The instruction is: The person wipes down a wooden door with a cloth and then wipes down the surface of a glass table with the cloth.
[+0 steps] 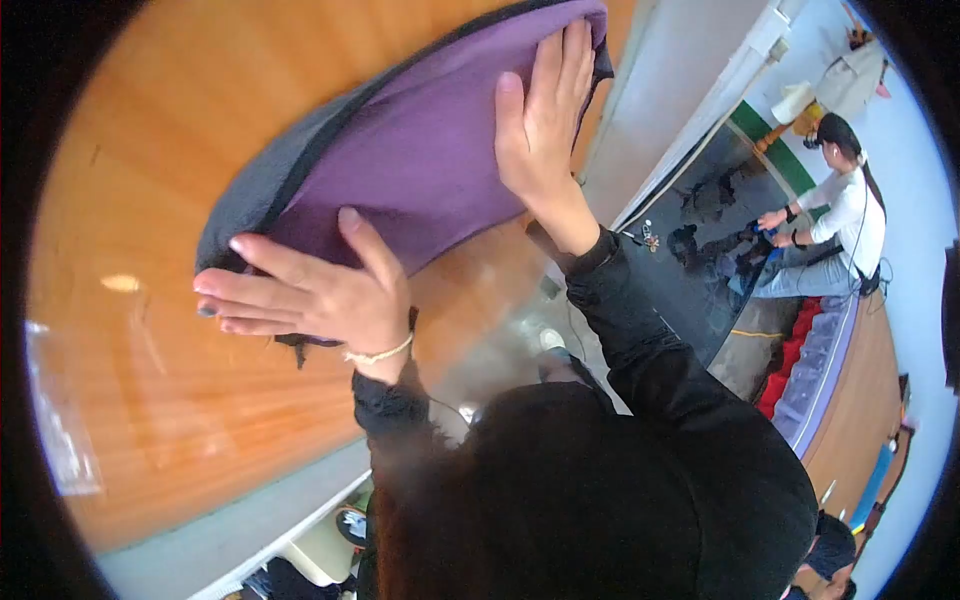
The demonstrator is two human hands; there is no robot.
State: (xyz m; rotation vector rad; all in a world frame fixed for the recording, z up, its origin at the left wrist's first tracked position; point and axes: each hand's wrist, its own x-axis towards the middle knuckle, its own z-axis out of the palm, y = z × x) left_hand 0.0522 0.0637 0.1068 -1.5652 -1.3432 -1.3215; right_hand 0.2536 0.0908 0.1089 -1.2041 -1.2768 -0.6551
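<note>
Across the glossy wooden table [250,400], a black-edged purple cloth [410,160] is lying spread on a slant, its dark grey layer [285,155] showing along the side farther from the wearer. On the table's nearer part, the left hand [320,300] is resting over one end of the cloth, its fingers stretching out long and slightly fanned, its thumb pointing away from them over the purple. The fingertips are reaching past the cloth's end above the wood; whether they are pressing on it, I cannot tell. A pale bracelet [380,354] is circling that wrist. By the table's right edge, the right hand [545,125] is lying flat over the other end of the cloth, its fingers extending straight and close together, its thumb standing apart. Black sleeves [650,350] are coming up from the table's near side. Below the table's level, a pale shoe [552,341] is showing on the grey floor [480,350]. Well apart from the table, to its right, a co-worker [855,215] in a white top is sitting, the co-worker's hands [783,239] touching dark fabric pieces [725,250] on a dark surface [690,310]. Farther from the table, red and greyish fabric [800,350] is running beside another wooden surface [860,385].
</note>
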